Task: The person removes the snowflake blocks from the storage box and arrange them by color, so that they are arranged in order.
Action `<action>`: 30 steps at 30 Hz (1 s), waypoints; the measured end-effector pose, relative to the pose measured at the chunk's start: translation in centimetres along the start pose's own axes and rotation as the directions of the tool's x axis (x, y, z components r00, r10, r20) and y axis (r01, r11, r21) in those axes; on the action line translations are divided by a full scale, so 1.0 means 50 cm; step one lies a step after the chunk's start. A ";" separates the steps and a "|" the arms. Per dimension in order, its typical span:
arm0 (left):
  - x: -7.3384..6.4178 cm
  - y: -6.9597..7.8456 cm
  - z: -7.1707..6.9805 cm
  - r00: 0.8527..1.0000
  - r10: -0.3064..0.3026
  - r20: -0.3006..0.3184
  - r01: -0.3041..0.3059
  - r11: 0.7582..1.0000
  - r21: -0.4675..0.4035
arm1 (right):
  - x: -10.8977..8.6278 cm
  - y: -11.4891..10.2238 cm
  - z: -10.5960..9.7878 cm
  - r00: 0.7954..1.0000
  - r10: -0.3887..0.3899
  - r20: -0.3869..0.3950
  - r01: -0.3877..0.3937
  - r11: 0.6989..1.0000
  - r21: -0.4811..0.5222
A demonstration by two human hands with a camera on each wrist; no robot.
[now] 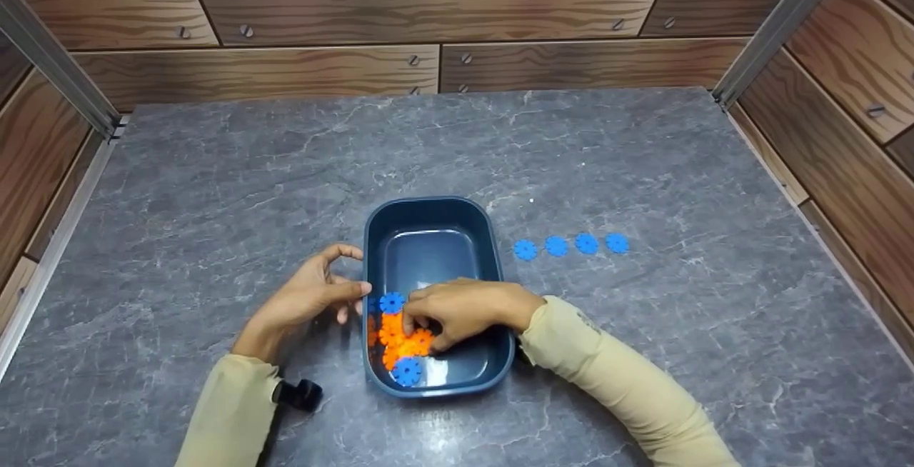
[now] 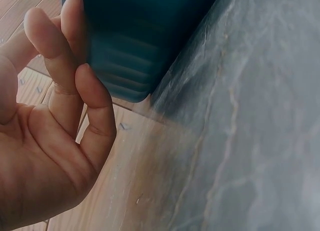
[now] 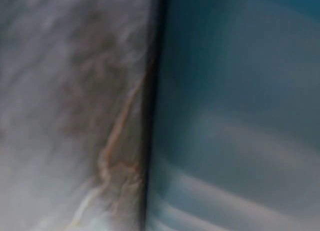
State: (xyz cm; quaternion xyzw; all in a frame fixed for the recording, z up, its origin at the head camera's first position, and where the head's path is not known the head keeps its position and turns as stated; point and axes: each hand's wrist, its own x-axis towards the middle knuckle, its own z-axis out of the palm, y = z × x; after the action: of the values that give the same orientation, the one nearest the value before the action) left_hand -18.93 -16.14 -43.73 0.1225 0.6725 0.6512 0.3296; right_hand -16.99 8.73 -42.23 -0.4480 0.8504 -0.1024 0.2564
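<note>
A dark blue plastic tub [image 1: 428, 388] stands on the table. Inside, toward its near left part, lies a cluster of orange flower-shaped discs [image 1: 393, 331] with a blue notched disc [image 1: 392, 302] beyond it and another blue disc [image 1: 407, 371] nearer me. My right hand [image 1: 460, 310] reaches in over the right rim, bent fingers and thumb at the orange discs; whether it pinches one is unclear. My left hand [image 1: 318, 288] touches the left rim with its thumb, loosely bent fingers beside the outer wall. In the right wrist view only the blurred tub wall [image 3: 235, 101] and tabletop show.
Several blue discs [image 1: 556, 245] lie in a row to the right of the tub. The grey marbled tabletop [image 1: 285, 160] is bounded by wood-patterned panels [image 1: 428, 3] at the back and sides. A black strap [image 1: 298, 395] hangs at the left sleeve.
</note>
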 end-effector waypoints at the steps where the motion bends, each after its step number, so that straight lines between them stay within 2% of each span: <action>1: 0.000 0.000 0.000 1.000 0.000 0.001 0.000 1.000 -0.001 | -0.001 0.000 0.000 1.000 0.000 0.002 0.000 1.000 0.004; 7: 0.001 0.002 0.000 1.000 -0.001 -0.002 0.001 1.000 0.003 | -0.006 0.000 -0.006 1.000 -0.007 -0.017 0.007 1.000 0.009; 16: 0.000 -0.002 0.000 1.000 -0.004 -0.004 0.004 1.000 -0.005 | -0.029 -0.002 -0.031 0.995 -0.010 -0.095 0.012 1.000 0.016; 30: -0.002 0.000 -0.002 0.999 -0.022 -0.022 0.023 1.000 0.007 | -0.089 0.007 -0.082 0.973 -0.032 -0.230 0.044 0.998 0.048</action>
State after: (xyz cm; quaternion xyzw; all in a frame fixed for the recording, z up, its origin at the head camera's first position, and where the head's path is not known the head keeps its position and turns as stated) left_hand -18.90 -16.25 -43.73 0.1088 0.6798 0.6463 0.3289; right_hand -17.35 12.35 -37.37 -0.4426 0.8625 -0.1805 0.1665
